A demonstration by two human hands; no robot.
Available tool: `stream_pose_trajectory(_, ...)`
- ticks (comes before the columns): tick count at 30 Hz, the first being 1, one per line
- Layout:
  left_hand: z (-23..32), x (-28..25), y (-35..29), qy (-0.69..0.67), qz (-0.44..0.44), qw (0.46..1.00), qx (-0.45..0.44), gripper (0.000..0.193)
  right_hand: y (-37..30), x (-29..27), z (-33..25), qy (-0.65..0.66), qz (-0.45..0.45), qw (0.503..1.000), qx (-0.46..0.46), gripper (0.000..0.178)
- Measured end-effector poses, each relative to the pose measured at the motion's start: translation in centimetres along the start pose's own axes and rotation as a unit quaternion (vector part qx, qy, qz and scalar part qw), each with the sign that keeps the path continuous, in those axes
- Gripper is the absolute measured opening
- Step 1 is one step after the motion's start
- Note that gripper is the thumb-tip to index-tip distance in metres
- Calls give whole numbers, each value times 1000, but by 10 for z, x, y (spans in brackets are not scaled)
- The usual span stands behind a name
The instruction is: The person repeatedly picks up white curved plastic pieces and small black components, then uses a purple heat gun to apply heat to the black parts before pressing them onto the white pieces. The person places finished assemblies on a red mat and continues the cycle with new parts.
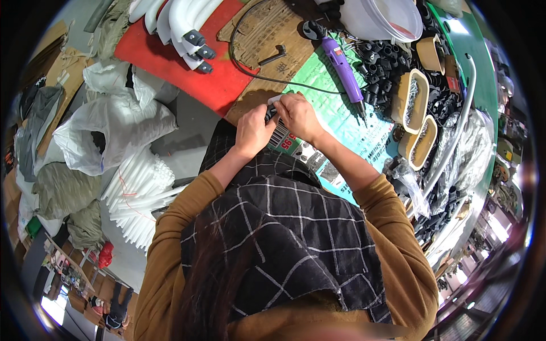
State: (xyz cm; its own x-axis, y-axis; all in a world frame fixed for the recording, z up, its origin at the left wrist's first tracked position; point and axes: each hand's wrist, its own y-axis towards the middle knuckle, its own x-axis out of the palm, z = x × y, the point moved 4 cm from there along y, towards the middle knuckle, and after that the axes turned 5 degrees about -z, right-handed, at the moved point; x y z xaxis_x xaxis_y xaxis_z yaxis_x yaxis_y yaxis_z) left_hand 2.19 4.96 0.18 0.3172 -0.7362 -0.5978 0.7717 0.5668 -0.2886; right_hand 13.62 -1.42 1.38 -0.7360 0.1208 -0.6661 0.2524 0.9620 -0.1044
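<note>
While I looked down through the head view, the small black-and-white part (pixel 273 101) sat between the person's two hands, just off the near left side of the green-and-blue printed sheet (pixel 315 74). The left hand (pixel 253 132) had its grip closed around the black portion from the left, thumb and fingers pressed in, and the right hand (pixel 298 117) pinched the part from the other side with curled fingers. I saw a pale end toward the far side and a dark end nearer the left palm, so its visible length seemed to run away from the body, tilted slightly right; the fingers covered too much for me to be sure of its full axis. Beyond the right hand lay the purple electric screwdriver (pixel 343 68), its long axis slanting from far left to near right, with the bit toward the person and its black cable (pixel 232 45) looping left. Farther off, white curved tubes (pixel 177 31) rested on a red sheet (pixel 222 85), their black ends aimed near and right. To the right I had black fittings (pixel 387 62) heaped beside a beige dish (pixel 400 102) of screws.
</note>
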Motion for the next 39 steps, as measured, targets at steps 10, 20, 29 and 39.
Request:
stream_pose_trajectory(10, -1, -1, -1, -28, 18, 999, 24, 21, 1, 10, -28, -302, 26, 951, -60, 8)
stream_pose_trajectory(20, 1, 2, 0, -9, -2, 1000, 7, 26, 6, -1, -3, -68, -21, 997, 5, 13)
stream_pose_trajectory(29, 1, 4, -1, -35, 21, 999, 33, 29, -3, -12, 11, 67, 20, 996, 63, 19)
stream_pose_trajectory(39, 1, 5, 4, -15, 9, 1000, 2, 30, -2, -9, 6, 53, 21, 998, -4, 15)
